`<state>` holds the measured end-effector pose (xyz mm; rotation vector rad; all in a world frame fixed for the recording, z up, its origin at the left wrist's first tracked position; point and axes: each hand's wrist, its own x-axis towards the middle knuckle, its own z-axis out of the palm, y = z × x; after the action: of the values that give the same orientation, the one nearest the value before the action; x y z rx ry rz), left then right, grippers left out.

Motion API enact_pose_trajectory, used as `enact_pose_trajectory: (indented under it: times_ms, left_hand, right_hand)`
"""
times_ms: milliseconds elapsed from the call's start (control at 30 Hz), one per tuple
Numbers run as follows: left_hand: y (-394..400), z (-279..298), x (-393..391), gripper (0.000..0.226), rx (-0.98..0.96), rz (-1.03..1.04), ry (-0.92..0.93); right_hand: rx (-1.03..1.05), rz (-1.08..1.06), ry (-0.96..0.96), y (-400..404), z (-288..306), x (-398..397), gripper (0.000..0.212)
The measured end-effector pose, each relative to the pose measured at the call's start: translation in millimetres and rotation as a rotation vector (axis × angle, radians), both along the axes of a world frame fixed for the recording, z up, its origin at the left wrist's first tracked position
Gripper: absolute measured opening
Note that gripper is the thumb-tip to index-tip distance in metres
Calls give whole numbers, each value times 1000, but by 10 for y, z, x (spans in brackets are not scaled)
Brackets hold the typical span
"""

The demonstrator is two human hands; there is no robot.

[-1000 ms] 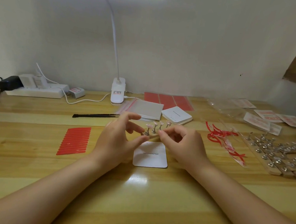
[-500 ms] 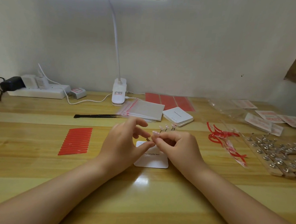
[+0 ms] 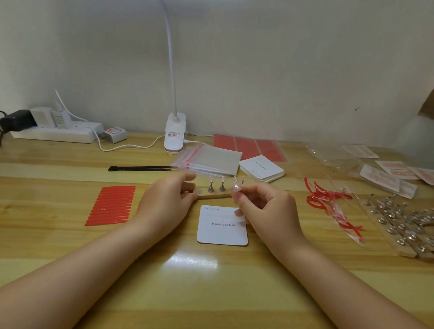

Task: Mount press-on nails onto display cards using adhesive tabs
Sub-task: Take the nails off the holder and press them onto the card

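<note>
A white display card (image 3: 223, 226) printed "Handmade Nail" lies on the table between my hands. Just behind it sits a small wooden holder strip (image 3: 215, 195) with metal pegs (image 3: 211, 187) that carry clear press-on nails. My left hand (image 3: 168, 199) grips the strip's left end between thumb and fingers. My right hand (image 3: 266, 209) pinches a pale press-on nail (image 3: 235, 191) at the strip's right end, just above the card's far edge. A sheet of red adhesive tabs (image 3: 113, 206) lies to the left of my left hand.
Black tweezers (image 3: 143, 169), zip bags (image 3: 211, 158), a card stack (image 3: 262, 167) and red sheets (image 3: 248, 147) lie behind. A lamp base (image 3: 174, 133) and power strip (image 3: 56, 132) stand at the wall. Red peelings (image 3: 329, 198), more peg strips (image 3: 411, 229) and packets (image 3: 390, 174) crowd the right.
My hands have drawn apart and the card is uncovered. The left hand slid to the strip's left end; the right hand came away to the right, pinching a nail.
</note>
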<state>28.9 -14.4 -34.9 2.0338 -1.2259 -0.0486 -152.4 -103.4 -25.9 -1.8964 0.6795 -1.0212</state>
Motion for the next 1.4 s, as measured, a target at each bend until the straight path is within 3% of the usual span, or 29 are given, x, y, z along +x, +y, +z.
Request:
enact_pose_trajectory:
  times_ms: [267, 567, 933, 1400]
  left_hand:
    - [118, 146, -195, 11, -298, -81, -144]
    - [147, 171, -369, 52, -271, -249, -107]
    - [106, 105, -336, 27, -311, -266, -161]
    - [85, 76, -302, 20, -301, -265, -290]
  right_hand:
    - [-8, 6, -6, 8, -2, -4, 12]
    - [-56, -7, 44, 23, -13, -3, 13]
    - [-152, 35, 35, 49, -11, 1, 8]
    - [-184, 58, 61, 9, -41, 21, 10]
